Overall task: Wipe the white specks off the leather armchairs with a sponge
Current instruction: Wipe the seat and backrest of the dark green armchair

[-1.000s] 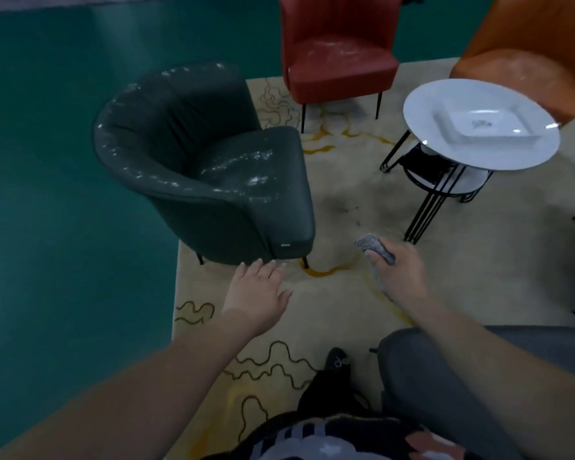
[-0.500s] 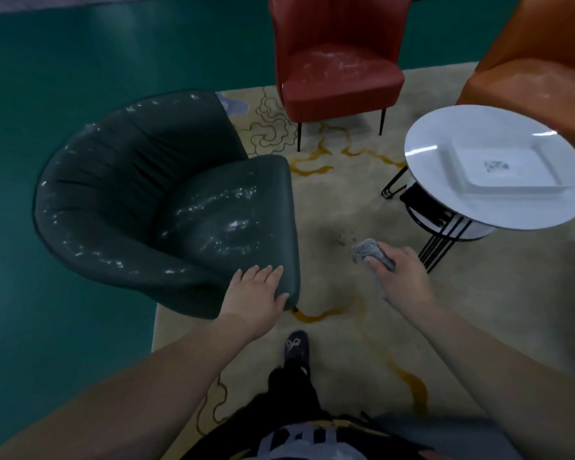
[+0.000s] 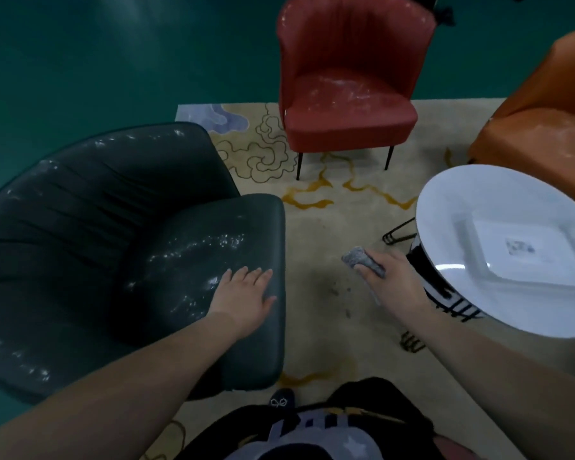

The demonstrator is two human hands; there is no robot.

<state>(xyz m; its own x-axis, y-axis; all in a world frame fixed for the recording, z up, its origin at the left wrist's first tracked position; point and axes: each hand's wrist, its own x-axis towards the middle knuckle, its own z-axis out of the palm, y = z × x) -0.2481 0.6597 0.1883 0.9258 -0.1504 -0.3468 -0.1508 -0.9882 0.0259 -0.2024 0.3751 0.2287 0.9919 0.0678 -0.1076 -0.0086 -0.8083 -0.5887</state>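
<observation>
Left hand (image 3: 243, 295) flat on the dark armchair (image 3: 120, 247) seat, fingers spread among white specks; at three o'clock, right hand (image 3: 392, 282) fingers pinch the sponge (image 3: 362, 258) above the rug (image 3: 326, 260).

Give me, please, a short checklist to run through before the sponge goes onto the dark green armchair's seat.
1. Sponge in hand: ok. The right hand grips the grey sponge, held above the rug, apart from the chair.
2. Chair steadied: ok. The left hand lies flat and open on the front of the dark green armchair seat.
3. Specks located: ok. White specks cross the seat just left of the left hand; more dot the backrest rim.
4. Path to the seat: ok. Nothing lies between the sponge and the seat.
5. Sponge damp: cannot tell.
6. Left hand off the specks: not ok. It lies at their edge.
</observation>
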